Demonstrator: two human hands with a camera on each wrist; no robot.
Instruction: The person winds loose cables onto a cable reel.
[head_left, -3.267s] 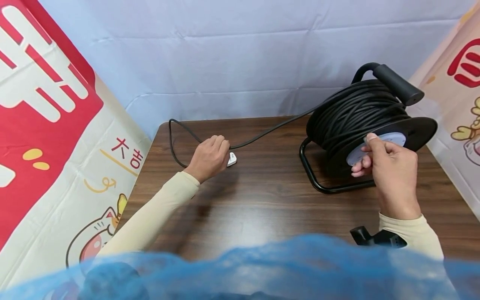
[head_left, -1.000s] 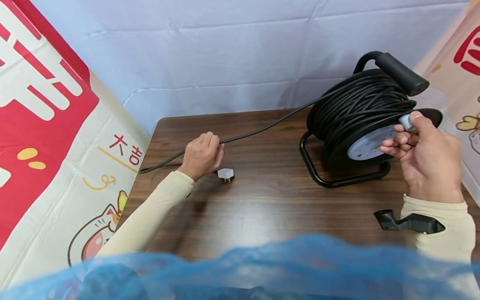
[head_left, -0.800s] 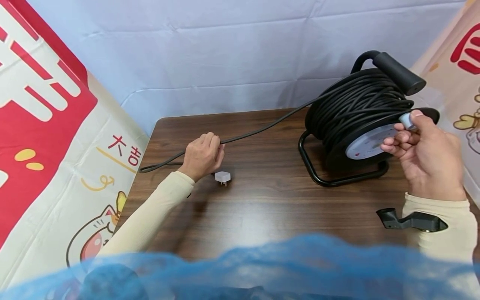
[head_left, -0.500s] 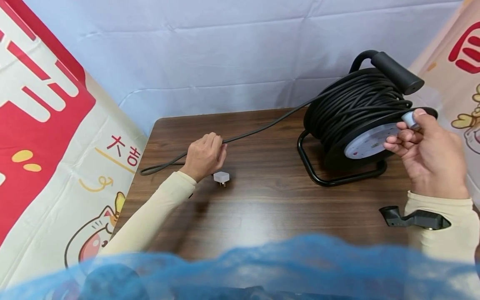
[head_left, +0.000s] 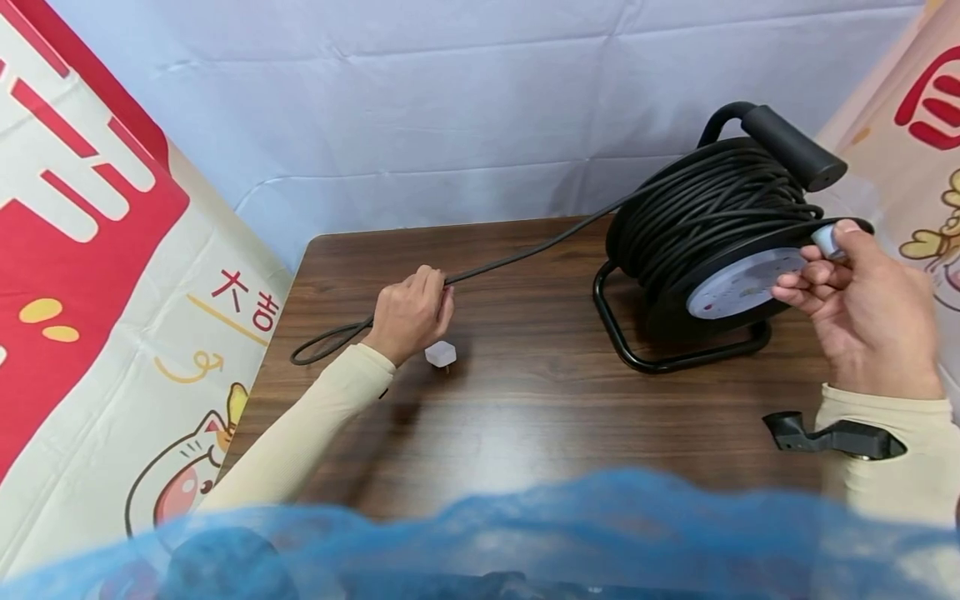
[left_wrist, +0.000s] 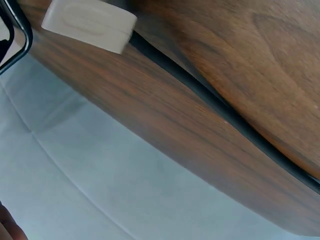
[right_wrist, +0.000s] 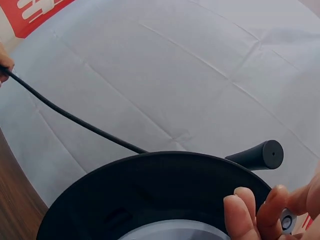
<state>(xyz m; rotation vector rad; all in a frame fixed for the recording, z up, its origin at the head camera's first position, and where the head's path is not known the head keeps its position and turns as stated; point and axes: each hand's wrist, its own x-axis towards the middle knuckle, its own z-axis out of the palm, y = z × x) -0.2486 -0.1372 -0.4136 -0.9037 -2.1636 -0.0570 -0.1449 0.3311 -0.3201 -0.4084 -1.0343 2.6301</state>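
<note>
"Where the cable reel [head_left: 708, 208] stands on the right part of the table [head_left: 517, 408], which relation governs the work?"

"Most likely the line of the free cable [head_left: 528, 252]. From the upper part of the drum it slants leftward and toward the person, roughly square to the drum's axle, and ends its straight run at the left hand [head_left: 408, 310]."

"Which hand is nearer the reel?"

"The right hand [head_left: 873, 308], just in front of it. Its thumb and fingers pinch the pale knob [head_left: 827, 242], set near the edge of the black flange [right_wrist: 170, 182], to the right of the pale disc [head_left: 738, 283]."

"And the left grip?"

"Well apart from the reel, the left hand curls over the cable. The head view hides its fingertips, so I cannot tell how tightly it holds."

"What lies farther out?"

"Left of that hand, the slack forms a narrow loop [head_left: 315, 348]. Just beside the hand, toward the person, is the white plug [head_left: 441, 354], pins downward; whether they touch the table is unclear. Above the drum projects the carrying handle [head_left: 795, 146]."
</note>
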